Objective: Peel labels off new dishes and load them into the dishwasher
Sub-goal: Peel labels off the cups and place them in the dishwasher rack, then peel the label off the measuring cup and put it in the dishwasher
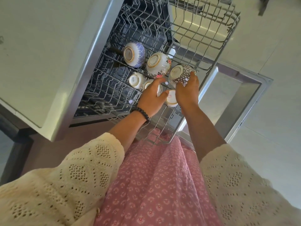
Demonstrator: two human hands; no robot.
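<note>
The right hand (187, 93) has its fingers (193, 75) curled round a dotted bowl (181, 74), upside down in the rack (203, 51). The left hand's (151, 98) fingers, spread, touch a cup (158, 90). Two more bowls (134, 53) and two more cups (136, 79) sit inverted there.

Three bowls (134, 54) sit upside down in a row across the pulled-out upper rack (203, 51) of the dishwasher (91, 66), with three cups (136, 80) nearer in the same rack. The right hand (187, 90) holds the rightmost bowl (181, 74); the left hand (150, 98) rests over the middle cup (160, 91).
</note>
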